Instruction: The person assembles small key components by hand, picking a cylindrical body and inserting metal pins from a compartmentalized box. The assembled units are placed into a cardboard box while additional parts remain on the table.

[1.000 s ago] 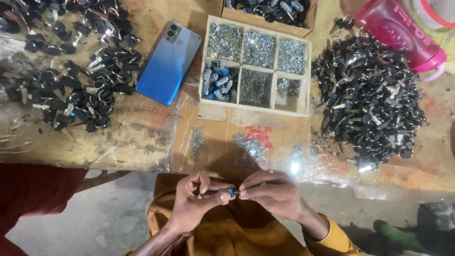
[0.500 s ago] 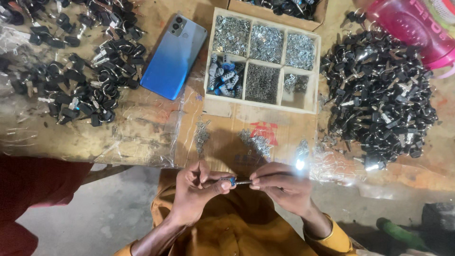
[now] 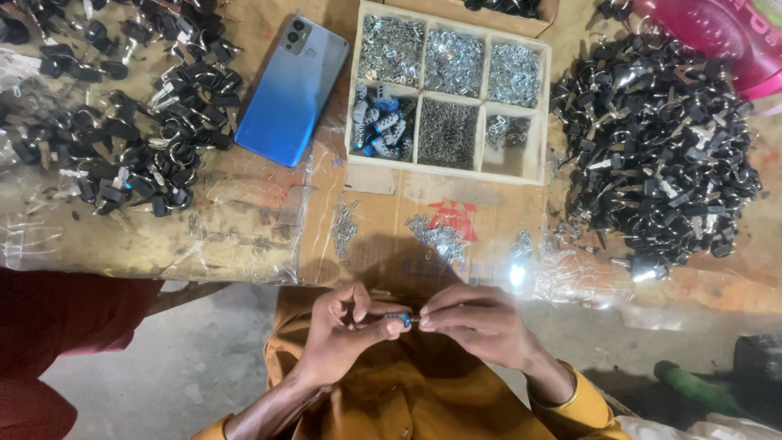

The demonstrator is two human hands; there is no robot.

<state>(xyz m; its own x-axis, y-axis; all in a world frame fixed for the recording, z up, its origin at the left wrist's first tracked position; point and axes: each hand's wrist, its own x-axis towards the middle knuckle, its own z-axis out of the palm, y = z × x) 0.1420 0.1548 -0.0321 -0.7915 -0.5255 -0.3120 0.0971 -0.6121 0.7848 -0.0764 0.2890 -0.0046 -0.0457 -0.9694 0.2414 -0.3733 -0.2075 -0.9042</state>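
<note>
Nearest, over an ochre-clad lap: left hand (image 3: 346, 330) and right hand (image 3: 472, 322), brought fingertip to fingertip. A small blue-tipped cylinder part (image 3: 399, 319) is held between them; the left grip is closed on it between thumb and fingers, and the right grip is pinched tight on what appears to be a thin metal piece at its end, too small to identify. For the fitting to go well, the two pieces are judged best kept in line and the cylinder held steady while pressure is applied gently. Next, at the bench (image 3: 244, 236) edge: loose heaps of small silver metal bits (image 3: 440, 235) on a cardboard sheet (image 3: 481, 213). Beyond: a wooden compartment tray (image 3: 544, 106), six cells, five filled with silver fittings, one with blue-and-silver cylinders (image 3: 379, 124). Beside it, left: a blue smartphone (image 3: 289, 94), face down. Flanking: a pile of black key-like parts at left (image 3: 130, 130), a larger pile at right (image 3: 652, 147). Farthest, right corner: a pink plastic container (image 3: 717, 41).
</note>
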